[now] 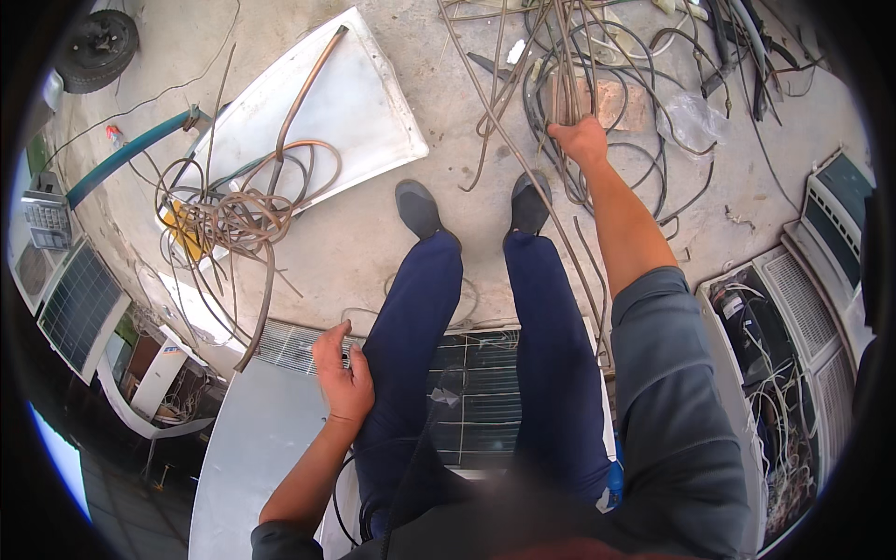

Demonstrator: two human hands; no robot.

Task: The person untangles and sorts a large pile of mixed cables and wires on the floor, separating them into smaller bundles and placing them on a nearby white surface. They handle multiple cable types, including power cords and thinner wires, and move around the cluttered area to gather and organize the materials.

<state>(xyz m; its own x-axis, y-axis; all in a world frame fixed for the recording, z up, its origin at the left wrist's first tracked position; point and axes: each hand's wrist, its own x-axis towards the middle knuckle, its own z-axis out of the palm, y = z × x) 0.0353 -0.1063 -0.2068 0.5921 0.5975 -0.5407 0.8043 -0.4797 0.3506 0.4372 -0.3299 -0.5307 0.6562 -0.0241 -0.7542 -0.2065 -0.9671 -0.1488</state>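
Ahead and to the right, my right hand (582, 145) is closed on a bundle of thin metal tubes (566, 70) that runs toward the far edge. Dark cables (649, 65) loop around and under it, beside a flat copper-coloured sheet (623, 105). My left hand (345, 378) is beside my left thigh with its thumb and fingers apart and nothing in it. At the left, a tangle of brown metal tubing (247, 219) lies partly on a white metal panel (345, 107), with one thicker copper tube (308, 89) across the panel.
Under my legs lies a finned grille unit (476, 401). An opened appliance casing full of wires (770, 392) stands at the right. Farther left are a solar panel (82, 301), a telephone-like keypad device (47, 215) and a black wheel (98, 51). Clear plastic wrap (693, 121) lies beyond my right hand.
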